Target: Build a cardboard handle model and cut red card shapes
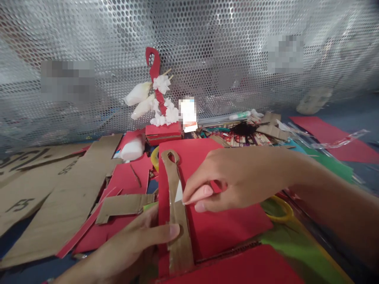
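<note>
A brown cardboard strip [177,221], with a rounded hooked top and a hole, lies along the left edge of a red sheet [207,240]. The thumb of my left hand [139,240] presses the strip's lower part; its fingers go behind the red sheet and are hidden. Over the sheet, my right hand [219,181] is closed in a pinch at the strip's right edge. A small white pointed piece [179,192] lies against the strip, with its lower end at my right fingertips. I cannot make out what it is made of.
Behind, a red hooked piece [154,71] bears white flowers [164,112] on a red block [164,133]. Large cardboard pieces [65,189] spread leftward. A yellow tape roll [284,209] sits under my right forearm. Black thread [244,129] lies at the back, before a perforated metal screen [225,47].
</note>
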The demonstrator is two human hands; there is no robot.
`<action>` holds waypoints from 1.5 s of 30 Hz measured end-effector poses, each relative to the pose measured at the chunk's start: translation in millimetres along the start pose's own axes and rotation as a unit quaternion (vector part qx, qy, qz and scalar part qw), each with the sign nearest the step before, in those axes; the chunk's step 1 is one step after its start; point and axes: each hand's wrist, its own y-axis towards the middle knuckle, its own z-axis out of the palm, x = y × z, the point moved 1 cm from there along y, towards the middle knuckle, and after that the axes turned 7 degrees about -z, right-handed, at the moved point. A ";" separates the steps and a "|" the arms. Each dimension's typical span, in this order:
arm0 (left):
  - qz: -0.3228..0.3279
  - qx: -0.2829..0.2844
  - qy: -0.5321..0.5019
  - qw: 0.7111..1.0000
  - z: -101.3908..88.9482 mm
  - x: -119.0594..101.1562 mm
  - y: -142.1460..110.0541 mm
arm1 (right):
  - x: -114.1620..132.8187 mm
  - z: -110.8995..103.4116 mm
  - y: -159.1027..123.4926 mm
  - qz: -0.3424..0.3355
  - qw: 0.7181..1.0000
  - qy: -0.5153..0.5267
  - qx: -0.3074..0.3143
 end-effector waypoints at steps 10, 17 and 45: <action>0.020 0.019 0.007 1.000 -5.1 1.8 1.7 | 19.9 5.0 -4.2 -0.012 0.996 0.012 0.091; 0.014 0.027 0.026 0.999 -2.4 0.3 2.8 | 32.2 13.6 -3.5 0.001 0.993 -0.004 0.115; 0.014 0.003 0.047 0.999 -3.1 0.6 1.9 | 9.2 9.1 0.0 -0.023 0.981 0.130 0.142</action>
